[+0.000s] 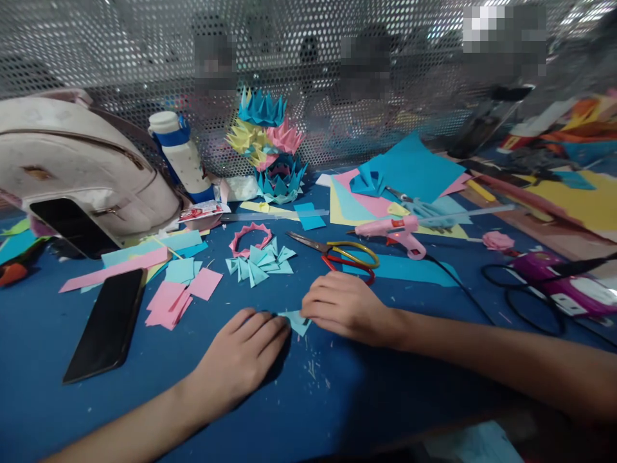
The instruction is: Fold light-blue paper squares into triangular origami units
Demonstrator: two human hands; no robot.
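A small folded piece of light-blue paper (299, 323) lies on the blue table between my two hands. My left hand (253, 344) has its curled fingers closed at the paper's left end, the tips partly hidden. At the other end, my right hand (342, 305) pinches the paper's right side. Just beyond them sits a pile of folded light-blue paper triangles (260, 262), touching a pink folded-paper ring (250, 239). Scissors (337, 247) with yellow and red handles lie open behind my right hand. Square pink paper slips (168, 303) are stacked left of my left hand.
A black phone (106, 325) lies at left; another leans on a pale backpack (81, 154). A bottle (183, 154) and folded-paper flowers (270, 141) stand by the perforated metal screen (144, 38). A pink glue gun (395, 231) trails its cord at right, near coloured sheets (414, 167).
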